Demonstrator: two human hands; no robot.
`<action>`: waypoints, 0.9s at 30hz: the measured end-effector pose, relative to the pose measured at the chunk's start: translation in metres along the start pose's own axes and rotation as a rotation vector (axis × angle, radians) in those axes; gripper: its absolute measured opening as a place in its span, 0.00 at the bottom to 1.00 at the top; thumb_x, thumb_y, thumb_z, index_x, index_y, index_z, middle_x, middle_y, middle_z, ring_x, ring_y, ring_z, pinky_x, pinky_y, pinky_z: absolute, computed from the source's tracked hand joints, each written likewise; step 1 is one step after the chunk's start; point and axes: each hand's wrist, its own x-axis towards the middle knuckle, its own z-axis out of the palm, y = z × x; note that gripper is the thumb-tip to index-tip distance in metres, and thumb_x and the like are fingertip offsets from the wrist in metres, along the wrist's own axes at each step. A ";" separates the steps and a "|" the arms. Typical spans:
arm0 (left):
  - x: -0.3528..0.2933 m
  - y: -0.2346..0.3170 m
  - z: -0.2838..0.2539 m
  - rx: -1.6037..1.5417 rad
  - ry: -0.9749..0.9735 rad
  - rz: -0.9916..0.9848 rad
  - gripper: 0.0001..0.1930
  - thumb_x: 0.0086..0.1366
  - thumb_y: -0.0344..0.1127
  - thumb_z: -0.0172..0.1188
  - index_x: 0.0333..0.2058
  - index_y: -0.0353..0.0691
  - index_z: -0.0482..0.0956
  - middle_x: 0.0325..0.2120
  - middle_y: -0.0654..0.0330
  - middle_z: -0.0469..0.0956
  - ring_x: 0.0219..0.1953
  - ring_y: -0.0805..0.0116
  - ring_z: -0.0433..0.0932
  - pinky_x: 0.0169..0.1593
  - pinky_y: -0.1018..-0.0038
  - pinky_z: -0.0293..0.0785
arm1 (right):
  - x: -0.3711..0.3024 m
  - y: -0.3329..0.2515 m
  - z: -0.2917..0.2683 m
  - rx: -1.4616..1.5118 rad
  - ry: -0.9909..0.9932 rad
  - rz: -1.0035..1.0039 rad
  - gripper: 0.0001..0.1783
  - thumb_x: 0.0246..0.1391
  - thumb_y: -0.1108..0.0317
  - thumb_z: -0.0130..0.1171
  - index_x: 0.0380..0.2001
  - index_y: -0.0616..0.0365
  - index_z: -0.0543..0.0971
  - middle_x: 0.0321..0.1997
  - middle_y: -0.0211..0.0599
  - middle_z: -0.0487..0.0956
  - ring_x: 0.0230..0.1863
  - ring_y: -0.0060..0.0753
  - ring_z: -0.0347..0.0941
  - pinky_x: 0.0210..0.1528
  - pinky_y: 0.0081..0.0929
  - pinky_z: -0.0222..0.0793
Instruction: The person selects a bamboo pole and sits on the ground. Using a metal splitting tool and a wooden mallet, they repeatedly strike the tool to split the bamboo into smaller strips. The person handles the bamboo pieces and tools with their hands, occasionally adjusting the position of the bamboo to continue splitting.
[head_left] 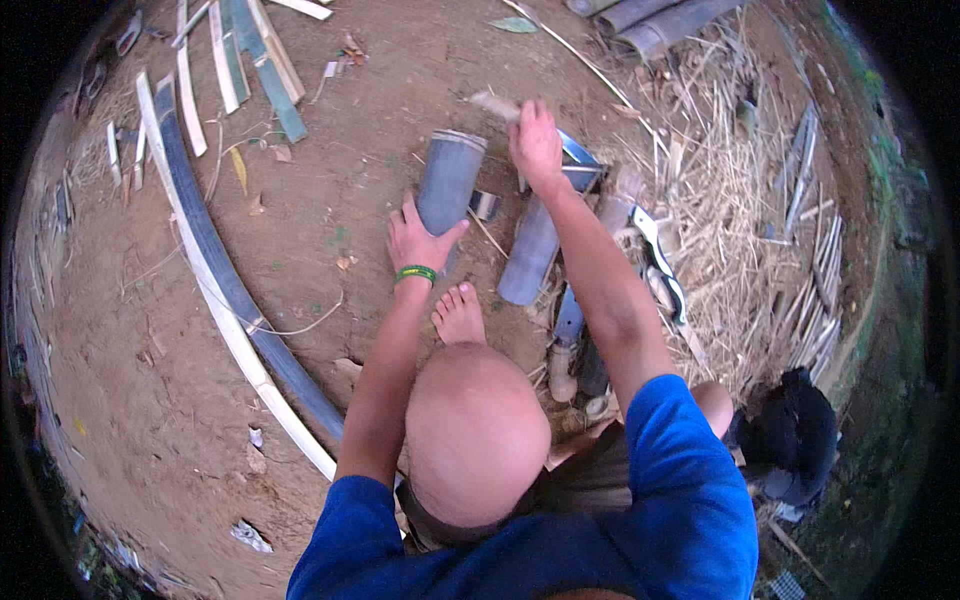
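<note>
On soil (330,160), two hands (424,246) (537,145), one gripped tube (453,180), one blurred strip (494,105), perhaps metal

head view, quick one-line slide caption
Left hand on a grey tube, right hand gripping a blurred pale object.

Bamboo tube (455,172) upper centre on dirt ground (360,100), left hand (420,243) at near end. Second tube (530,258) nearer, right. Handsaw (655,250) farther right, shavings (735,160) beside it. Long bamboo strips (217,245) left, shorter strips (277,92) far left, bamboo poles (680,28) far right.
</note>
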 end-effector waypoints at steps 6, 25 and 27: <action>-0.035 0.038 0.016 0.145 0.401 0.499 0.40 0.51 0.52 0.69 0.58 0.38 0.65 0.47 0.43 0.71 0.49 0.41 0.71 0.56 0.52 0.66 | -0.083 0.023 -0.103 0.528 0.273 0.525 0.18 0.60 0.59 0.56 0.43 0.64 0.68 0.35 0.45 0.74 0.36 0.38 0.73 0.39 0.34 0.69; -0.025 0.048 0.122 -0.462 -0.789 0.088 0.32 0.54 0.32 0.69 0.57 0.35 0.67 0.37 0.55 0.81 0.38 0.67 0.80 0.44 0.70 0.76 | -0.214 0.050 -0.012 1.001 0.137 0.909 0.15 0.51 0.71 0.63 0.44 0.60 0.81 0.34 0.37 0.82 0.33 0.29 0.76 0.38 0.28 0.72; -0.030 0.053 0.128 -0.526 -0.792 0.110 0.32 0.56 0.31 0.68 0.58 0.36 0.66 0.36 0.56 0.80 0.36 0.67 0.79 0.43 0.70 0.76 | -0.214 0.063 -0.005 0.800 0.237 0.816 0.15 0.50 0.70 0.63 0.42 0.61 0.82 0.33 0.41 0.83 0.33 0.31 0.78 0.38 0.29 0.73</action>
